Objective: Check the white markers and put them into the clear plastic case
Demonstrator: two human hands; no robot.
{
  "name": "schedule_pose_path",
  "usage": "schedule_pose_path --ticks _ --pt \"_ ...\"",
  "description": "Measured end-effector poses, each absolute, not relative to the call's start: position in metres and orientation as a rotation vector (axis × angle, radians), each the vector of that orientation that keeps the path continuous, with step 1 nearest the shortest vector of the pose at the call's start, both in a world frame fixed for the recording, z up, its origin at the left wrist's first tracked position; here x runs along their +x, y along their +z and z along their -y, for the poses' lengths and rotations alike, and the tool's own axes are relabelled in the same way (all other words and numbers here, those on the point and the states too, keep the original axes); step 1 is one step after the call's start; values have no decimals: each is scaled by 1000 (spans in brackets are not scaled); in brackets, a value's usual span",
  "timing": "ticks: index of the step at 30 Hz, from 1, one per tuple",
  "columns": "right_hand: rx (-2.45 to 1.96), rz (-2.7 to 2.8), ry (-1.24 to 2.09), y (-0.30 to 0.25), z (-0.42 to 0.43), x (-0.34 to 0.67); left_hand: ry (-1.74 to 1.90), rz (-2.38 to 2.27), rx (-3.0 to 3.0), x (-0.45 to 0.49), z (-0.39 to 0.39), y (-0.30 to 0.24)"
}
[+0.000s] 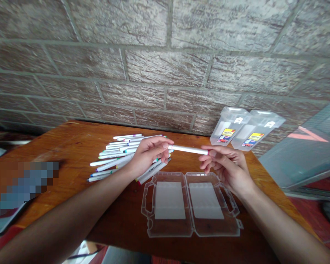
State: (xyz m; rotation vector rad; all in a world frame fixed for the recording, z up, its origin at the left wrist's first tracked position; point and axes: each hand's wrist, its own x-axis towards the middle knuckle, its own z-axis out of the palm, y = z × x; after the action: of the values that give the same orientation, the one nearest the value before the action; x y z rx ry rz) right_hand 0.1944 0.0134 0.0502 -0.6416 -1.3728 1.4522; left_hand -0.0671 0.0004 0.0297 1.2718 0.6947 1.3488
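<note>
Between my two hands a white marker (190,149) with pinkish-red ends is held level above the table. My left hand (151,152) pinches its left end, and my right hand (227,163) grips its right end. Below them lies a clear plastic case (189,227), opened flat, with a white paper rectangle (170,200) in each half. Behind and beneath my left hand, a loose pile of white markers (110,161) with variously coloured ends spreads over the table; my hand hides part of it.
Two translucent plastic containers (246,130) with yellow and blue labels stand at the back right against the stone-block wall (154,66). The wooden table (71,146) ends at the wall. A pixelated object (19,190) lies at the left edge, and a glass panel (313,146) is at right.
</note>
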Motion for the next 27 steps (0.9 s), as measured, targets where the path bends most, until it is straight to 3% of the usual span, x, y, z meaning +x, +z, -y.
schedule_pose_path --ticks 13,27 --pt "-742 1378 1327 43 -20 192 1399 -816 1287 -64 -2 29" --pt "-764 1236 1401 44 -26 193 1218 -515 1106 -70 4 33"
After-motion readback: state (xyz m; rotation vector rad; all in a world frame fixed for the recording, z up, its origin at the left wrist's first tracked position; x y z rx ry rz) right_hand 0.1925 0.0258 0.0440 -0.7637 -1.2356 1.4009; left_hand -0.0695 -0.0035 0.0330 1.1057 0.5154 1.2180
